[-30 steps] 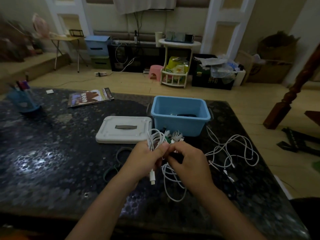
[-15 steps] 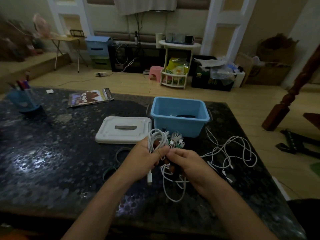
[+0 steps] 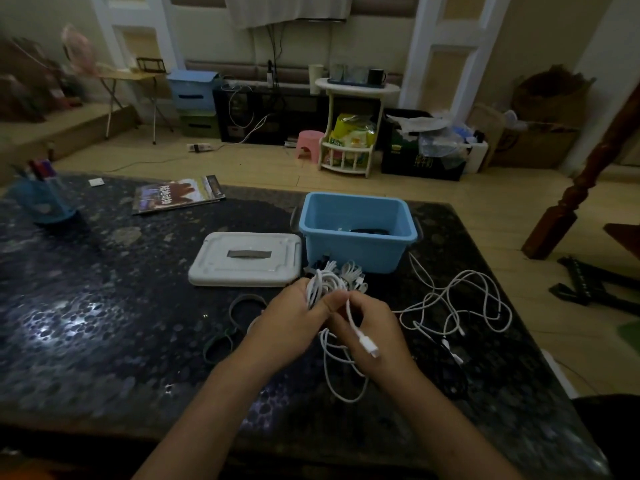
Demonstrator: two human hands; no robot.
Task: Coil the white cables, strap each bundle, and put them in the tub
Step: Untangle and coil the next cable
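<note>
Presently the left hand [image 3: 294, 315] has its fingers [image 3: 325, 304] clenched round a coil [image 3: 323, 284] of white cable, the loops standing up out of the fist toward the tub [image 3: 356, 237]. The right hand [image 3: 372, 329] pinches the free tail [image 3: 351, 317] of the same cable, fingers curled on it just beside the left thumb; the tail runs down across the back of the right hand and ends in a plug [image 3: 369, 346]. Slack loops [image 3: 341, 368] hang below both hands onto the tabletop [image 3: 104, 323].

Judgement: winding is nearly done, with only the short tail left to bring round the coil. Its long axis runs from the hands toward the person, so the right hand, being on it, is the one to carry it over. No strap is seen on this bundle yet.

Just in front of the tub lie smaller white bundles [image 3: 351, 271]. A loose cable [image 3: 460, 306] sprawls right of the tub, uncoiled, nearer the right hand. Dark straps [image 3: 221, 337] lie left of the hands.

Inside the tub a dark item [image 3: 369, 231] shows, along with something pale that cannot be identified. Its white lid [image 3: 246, 259] rests flat beside it on the left.
</note>
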